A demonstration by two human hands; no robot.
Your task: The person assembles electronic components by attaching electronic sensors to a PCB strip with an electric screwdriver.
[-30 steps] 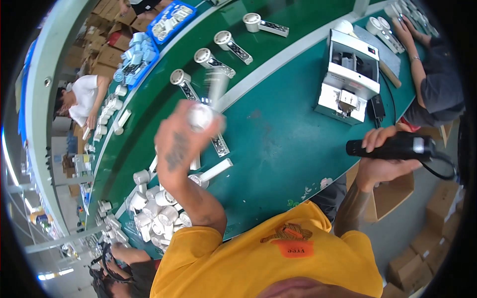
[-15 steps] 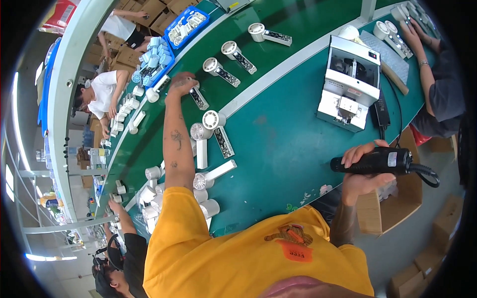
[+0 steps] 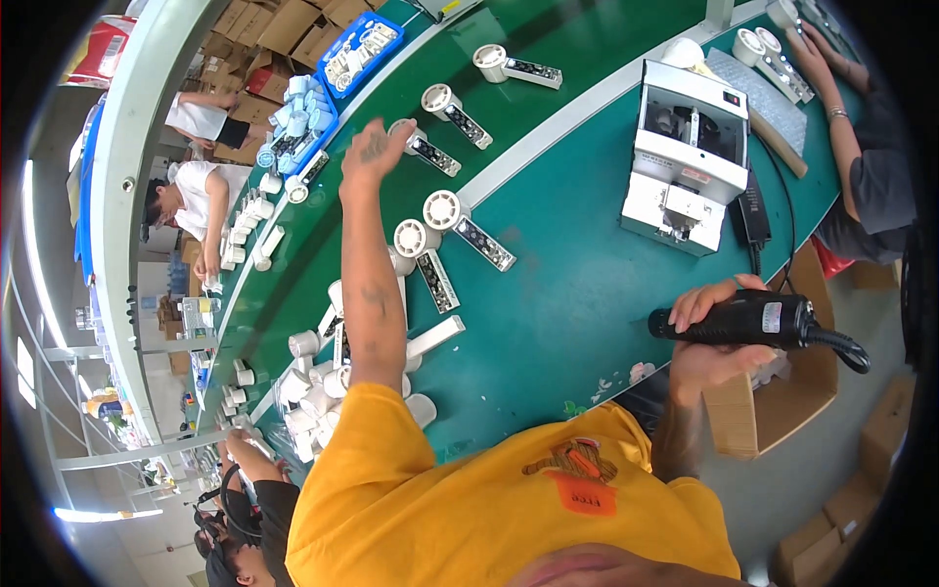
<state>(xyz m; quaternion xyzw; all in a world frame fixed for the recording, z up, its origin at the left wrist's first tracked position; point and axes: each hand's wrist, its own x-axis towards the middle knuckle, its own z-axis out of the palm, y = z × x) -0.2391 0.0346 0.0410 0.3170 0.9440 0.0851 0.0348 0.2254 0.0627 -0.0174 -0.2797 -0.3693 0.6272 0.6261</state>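
My left hand (image 3: pixel 374 155) reaches over the green belt with its fingers apart. Its fingertips are at the round head of a white handheld fan (image 3: pixel 435 155), whose handle lies uncovered with dark electronics showing. Whether they touch it is hard to tell. My right hand (image 3: pixel 719 364) is wrapped round a black corded electric screwdriver (image 3: pixel 734 319), held level beyond the table's right edge. Two more opened fans, one fan (image 3: pixel 442 209) and another fan (image 3: pixel 415 238), lie on the green table near my left forearm. White fan parts (image 3: pixel 318 401) are heaped by my left elbow.
A white machine (image 3: pixel 685 161) stands on the table at the right, with a black power adapter (image 3: pixel 749 220) beside it. Other fans (image 3: pixel 456 114) lie farther along the belt. Blue bins (image 3: pixel 360 54) stand beyond it. A cardboard box (image 3: pixel 773 411) sits below right. Co-workers are at both sides.
My left hand has left one fan on the table beside another and moved out to a different fan on the belt. My right hand keeps the screwdriver in place.
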